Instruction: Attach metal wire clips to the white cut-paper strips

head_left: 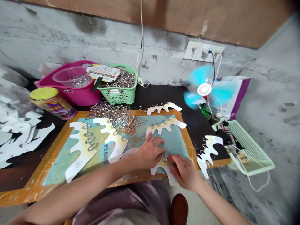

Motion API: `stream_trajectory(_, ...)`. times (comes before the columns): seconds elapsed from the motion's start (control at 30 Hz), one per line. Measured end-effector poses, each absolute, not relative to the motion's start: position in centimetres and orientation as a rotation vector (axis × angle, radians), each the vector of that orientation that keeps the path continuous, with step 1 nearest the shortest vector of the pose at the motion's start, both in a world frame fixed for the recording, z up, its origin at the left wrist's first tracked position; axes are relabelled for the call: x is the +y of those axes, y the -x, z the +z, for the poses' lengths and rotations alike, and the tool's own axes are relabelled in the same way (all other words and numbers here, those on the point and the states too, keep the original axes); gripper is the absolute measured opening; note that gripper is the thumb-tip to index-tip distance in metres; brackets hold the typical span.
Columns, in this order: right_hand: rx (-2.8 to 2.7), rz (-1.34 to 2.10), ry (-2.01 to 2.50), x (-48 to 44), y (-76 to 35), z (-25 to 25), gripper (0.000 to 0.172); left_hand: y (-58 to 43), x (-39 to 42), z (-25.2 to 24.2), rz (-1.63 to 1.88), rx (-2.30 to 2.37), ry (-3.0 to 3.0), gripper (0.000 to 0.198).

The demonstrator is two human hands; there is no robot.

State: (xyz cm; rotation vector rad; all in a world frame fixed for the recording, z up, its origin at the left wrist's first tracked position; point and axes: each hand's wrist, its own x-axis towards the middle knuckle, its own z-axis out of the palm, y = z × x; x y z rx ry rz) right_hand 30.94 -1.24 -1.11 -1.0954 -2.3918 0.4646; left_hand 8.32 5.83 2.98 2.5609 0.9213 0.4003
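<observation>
At the mat's (174, 142) near edge, left hand (151, 152) and right hand (185, 172), fingers bent, flank a strip's (163, 165) ring (165, 157); whether either grips, I cannot tell.

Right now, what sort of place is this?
Likely a small makeshift workshop for hand assembly, possibly in a home: a heap of metal rings on the bench, white cut-out pieces with rings along one edge, and a green basket full of more metal parts.

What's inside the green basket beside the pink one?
The green basket holds a heap of metal rings. A printed card covers part of its opening, hiding what is there; anything below the top layer can't be seen.
</observation>
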Motion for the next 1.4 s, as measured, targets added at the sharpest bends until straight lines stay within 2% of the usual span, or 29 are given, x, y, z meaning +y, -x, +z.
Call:
stream_trajectory(0.4,-2.327,0.538,1.164,-1.9,-30.9,-1.1,0.034,-8.8,7.2,3.2,0.375,0.57,-2.771,0.01)
stream_trajectory(0.53,-2.355,0.469,1.192,-1.9,-30.9,-1.0,0.034,-8.9,6.5,2.3,0.493,0.479,-2.887,0.018)
stream_trajectory(0.6,-2.389,0.412,1.166,-1.9,-30.9,-1.1,0.037,-8.7,5.6,1.5,0.564,0.499,-2.923,0.02)
stream_trajectory(0.7,-2.454,0.341,1.08,-1.8,-31.0,-1.1,0.04,-8.0,4.1,0.7,0.607,0.541,-2.922,0.012)
stream_trajectory(0.8,-2.493,0.333,1.051,-1.8,-31.1,-1.0,0.039,-7.3,3.2,1.4,0.588,0.616,-2.888,0.028)
stream_trajectory(0.93,-2.511,0.337,1.065,-1.8,-31.0,-0.8,0.036,-6.7,3.2,3.0,0.547,0.732,-2.805,0.012)
stream_trajectory(1.1,-2.525,0.349,1.079,-1.7,-31.0,-0.7,0.032,-7.3,4.3,2.0,0.555,0.507,-2.799,0.026)
stream_trajectory(1.33,-2.486,0.378,1.087,-1.7,-30.8,-0.6,0.033,-8.0,5.0,1.7,0.469,0.453,-2.902,0.013)
stream_trajectory(1.4,-2.448,0.384,1.147,-1.8,-30.8,-0.6,0.028,-7.9,4.4,1.7,0.517,0.472,-2.864,0.019)
